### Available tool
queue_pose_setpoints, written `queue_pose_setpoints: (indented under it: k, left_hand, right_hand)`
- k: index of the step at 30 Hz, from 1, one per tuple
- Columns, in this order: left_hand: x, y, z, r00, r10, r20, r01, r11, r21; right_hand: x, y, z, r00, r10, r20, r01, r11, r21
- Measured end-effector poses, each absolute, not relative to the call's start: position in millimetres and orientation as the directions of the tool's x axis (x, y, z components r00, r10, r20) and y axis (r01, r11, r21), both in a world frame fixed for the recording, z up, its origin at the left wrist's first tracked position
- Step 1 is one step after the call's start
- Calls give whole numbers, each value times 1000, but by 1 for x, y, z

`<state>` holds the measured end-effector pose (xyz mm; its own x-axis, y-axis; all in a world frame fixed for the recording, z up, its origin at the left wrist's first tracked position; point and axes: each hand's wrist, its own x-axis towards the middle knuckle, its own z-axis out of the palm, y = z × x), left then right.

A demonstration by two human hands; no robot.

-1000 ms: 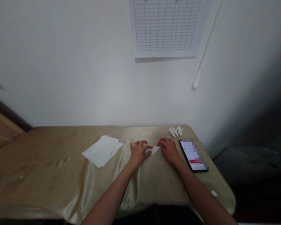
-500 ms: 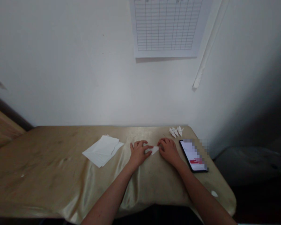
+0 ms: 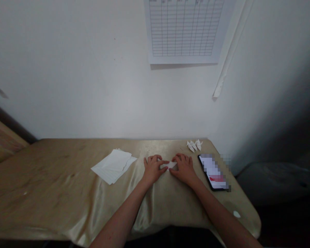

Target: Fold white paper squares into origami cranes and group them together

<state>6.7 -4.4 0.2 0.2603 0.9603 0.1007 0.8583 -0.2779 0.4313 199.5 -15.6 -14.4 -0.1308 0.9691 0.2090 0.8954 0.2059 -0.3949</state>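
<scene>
A small folded piece of white paper (image 3: pixel 172 165) lies on the cloth-covered table between my two hands. My left hand (image 3: pixel 153 167) has its thumb and forefinger on the paper's left side. From the other side, my right hand (image 3: pixel 184 166) touches the paper with thumb and fingertips, its fingers curved. Both hands partly cover the paper, so its full shape is hidden. Left of my hands rests a loose stack of white paper sheets (image 3: pixel 112 166). Beyond my right hand, near the wall, sit several small folded white paper figures (image 3: pixel 194 145).
A phone (image 3: pixel 212 172) with its screen lit lies right of my right hand, partly blurred out. A white scrap (image 3: pixel 236 214) is near the table's right edge. The table (image 3: pixel 54 186) meets a white wall, where a printed grid sheet (image 3: pixel 182 34) hangs.
My right hand has shifted slightly left, and its thumb now reaches in to the paper's near edge. My left hand has stayed in place on the paper.
</scene>
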Motion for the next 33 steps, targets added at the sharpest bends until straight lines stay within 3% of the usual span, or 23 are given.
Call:
queue_pose_setpoints:
  k: [16,33]
  left_hand:
    - [4,-1,-3,240,962,132,864,-274,423]
    - [1,1,0,257,950,176,827,-310,469]
  right_hand:
    - [201,-18,-15,-176,960,217,890,249,-382]
    - [206,-6,-16,-242,924,295,740,373,-559]
